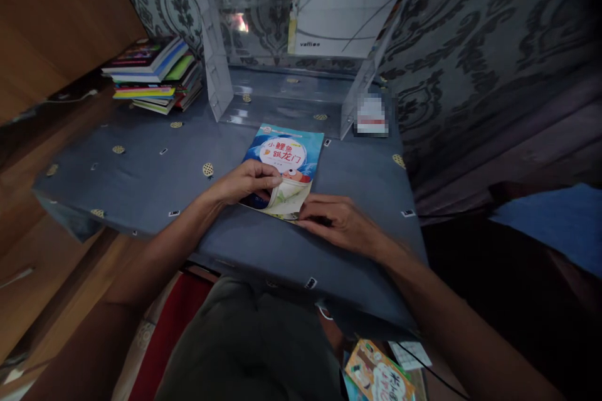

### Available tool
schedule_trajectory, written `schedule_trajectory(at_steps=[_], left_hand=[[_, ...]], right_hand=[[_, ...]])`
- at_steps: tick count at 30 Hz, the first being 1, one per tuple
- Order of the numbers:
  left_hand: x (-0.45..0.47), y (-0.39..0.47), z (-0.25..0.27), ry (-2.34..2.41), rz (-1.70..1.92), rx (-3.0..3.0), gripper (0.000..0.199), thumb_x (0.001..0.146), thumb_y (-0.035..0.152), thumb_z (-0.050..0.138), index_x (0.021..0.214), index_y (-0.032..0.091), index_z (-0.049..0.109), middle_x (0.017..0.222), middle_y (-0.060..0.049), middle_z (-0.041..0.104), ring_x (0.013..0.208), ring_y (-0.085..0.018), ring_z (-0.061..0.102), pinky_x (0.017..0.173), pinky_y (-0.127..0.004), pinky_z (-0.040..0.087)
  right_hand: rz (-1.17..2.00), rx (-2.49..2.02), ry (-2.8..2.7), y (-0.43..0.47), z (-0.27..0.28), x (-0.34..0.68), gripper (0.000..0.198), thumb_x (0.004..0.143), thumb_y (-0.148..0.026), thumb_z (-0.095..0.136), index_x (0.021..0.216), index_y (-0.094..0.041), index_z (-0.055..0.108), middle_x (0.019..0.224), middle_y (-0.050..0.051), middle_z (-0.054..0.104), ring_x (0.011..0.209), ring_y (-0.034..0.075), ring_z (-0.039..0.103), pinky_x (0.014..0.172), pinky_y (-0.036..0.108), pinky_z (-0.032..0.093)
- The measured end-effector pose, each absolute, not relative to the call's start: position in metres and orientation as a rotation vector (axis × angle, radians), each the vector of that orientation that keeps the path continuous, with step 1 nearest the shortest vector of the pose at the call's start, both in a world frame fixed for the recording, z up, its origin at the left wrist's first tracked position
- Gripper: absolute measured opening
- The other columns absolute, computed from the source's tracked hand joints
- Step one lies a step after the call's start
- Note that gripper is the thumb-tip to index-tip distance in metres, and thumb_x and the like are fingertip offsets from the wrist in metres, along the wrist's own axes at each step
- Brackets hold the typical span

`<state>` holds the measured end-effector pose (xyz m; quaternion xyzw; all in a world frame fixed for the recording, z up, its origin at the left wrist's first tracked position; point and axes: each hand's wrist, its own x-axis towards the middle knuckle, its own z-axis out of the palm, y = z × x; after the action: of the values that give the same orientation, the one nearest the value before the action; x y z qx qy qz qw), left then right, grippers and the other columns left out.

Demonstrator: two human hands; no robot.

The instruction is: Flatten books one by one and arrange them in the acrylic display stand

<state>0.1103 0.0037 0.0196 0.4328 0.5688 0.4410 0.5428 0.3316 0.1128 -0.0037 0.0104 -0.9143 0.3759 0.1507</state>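
A thin picture book [308, 149] with a blue cover and Chinese lettering lies near the front edge of the table. Its lower right cover corner is lifted and curled back, so pale inner pages show beneath. My left hand [249, 180] rests at the book's left side and pinches the curled cover between thumb and fingers. At the lower right corner, my right hand [336, 219] has its thumb and fingers closed on the edge of the inner pages.
The table bears a grey-blue patterned cloth [155, 182]. A stack of books [150, 75] stands at the back left. Behind the book is a clear acrylic stand [219, 84], with a blurred-out box [371, 116] to its right. More books [379, 373] lie below the table's front.
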Motion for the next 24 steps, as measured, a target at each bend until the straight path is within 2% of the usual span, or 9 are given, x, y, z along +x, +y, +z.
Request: schedule_trajectory(at_steps=[2,4,6,8,11,13,19,22,24], left_hand=[[0.11,0.004,0.02,1.339,1.041,1.036,0.028,0.076,0.038,0.077,0.076,0.012,0.067,0.072,0.001,0.061,0.066,-0.008,0.056,0.061,-0.019,0.049],[0.11,0.004,0.02,1.33,1.039,1.045,0.026,0.078,0.037,0.076,0.075,0.012,0.066,0.07,0.002,0.06,0.065,-0.008,0.055,0.061,-0.02,0.05],[0.109,0.004,0.019,1.325,1.037,1.05,0.026,0.079,0.036,0.075,0.073,0.013,0.065,0.069,0.002,0.059,0.065,-0.008,0.055,0.062,-0.02,0.05],[0.109,0.004,0.019,1.32,1.038,1.054,0.026,0.079,0.037,0.075,0.074,0.013,0.066,0.07,0.002,0.06,0.066,-0.008,0.057,0.063,-0.021,0.051],[0.109,0.003,0.019,1.318,1.039,1.05,0.026,0.079,0.037,0.075,0.078,0.012,0.068,0.074,0.0,0.063,0.068,-0.009,0.059,0.064,-0.022,0.053],[0.109,0.003,0.019,1.314,1.043,1.046,0.027,0.079,0.038,0.076,0.08,0.012,0.069,0.075,0.0,0.064,0.069,-0.009,0.06,0.064,-0.022,0.053],[0.11,0.003,0.02,1.331,1.047,1.029,0.027,0.077,0.037,0.077,0.077,0.012,0.069,0.074,0.0,0.064,0.069,-0.009,0.059,0.063,-0.02,0.053],[0.11,0.003,0.021,1.346,1.046,1.016,0.026,0.076,0.037,0.077,0.078,0.012,0.069,0.073,0.0,0.063,0.068,-0.009,0.059,0.062,-0.02,0.052],[0.11,0.003,0.021,1.351,1.046,1.016,0.025,0.077,0.036,0.077,0.077,0.012,0.069,0.073,0.0,0.063,0.067,-0.009,0.059,0.062,-0.02,0.051]], right_hand=[[1.125,-0.107,-2.602,0.112,-0.004,0.332,0.009,0.095,-0.029,0.061,0.095,-0.02,0.064,0.079,0.001,0.07,0.064,0.013,0.063,0.059,0.024,0.048],[1.184,-0.22,-2.579,0.112,-0.005,0.333,0.016,0.092,-0.028,0.063,0.107,-0.022,0.059,0.081,0.0,0.073,0.061,0.013,0.064,0.057,0.024,0.048],[1.209,-0.246,-2.565,0.112,-0.005,0.333,0.028,0.093,-0.027,0.062,0.119,-0.023,0.055,0.088,0.002,0.077,0.067,0.015,0.069,0.059,0.025,0.052],[1.154,-0.201,-2.572,0.113,-0.006,0.333,0.029,0.094,-0.025,0.059,0.123,-0.024,0.057,0.092,0.003,0.078,0.074,0.017,0.072,0.064,0.026,0.054],[1.016,-0.074,-2.598,0.116,-0.009,0.333,0.017,0.096,-0.023,0.056,0.107,-0.023,0.069,0.092,0.004,0.078,0.078,0.018,0.073,0.072,0.028,0.056],[0.971,-0.01,-2.599,0.118,-0.011,0.332,0.017,0.097,-0.023,0.056,0.098,-0.022,0.073,0.09,0.004,0.077,0.078,0.018,0.073,0.073,0.028,0.056],[0.91,0.146,-2.626,0.123,-0.011,0.331,0.021,0.099,-0.022,0.056,0.093,-0.02,0.076,0.09,0.006,0.073,0.081,0.017,0.071,0.072,0.027,0.055],[0.804,0.094,-2.61,0.122,-0.01,0.332,0.019,0.096,-0.021,0.06,0.084,-0.02,0.075,0.088,0.006,0.068,0.077,0.017,0.067,0.068,0.027,0.054],[0.757,0.064,-2.589,0.12,-0.009,0.332,0.019,0.094,-0.021,0.062,0.08,-0.021,0.074,0.095,0.008,0.068,0.082,0.018,0.066,0.07,0.03,0.056]])
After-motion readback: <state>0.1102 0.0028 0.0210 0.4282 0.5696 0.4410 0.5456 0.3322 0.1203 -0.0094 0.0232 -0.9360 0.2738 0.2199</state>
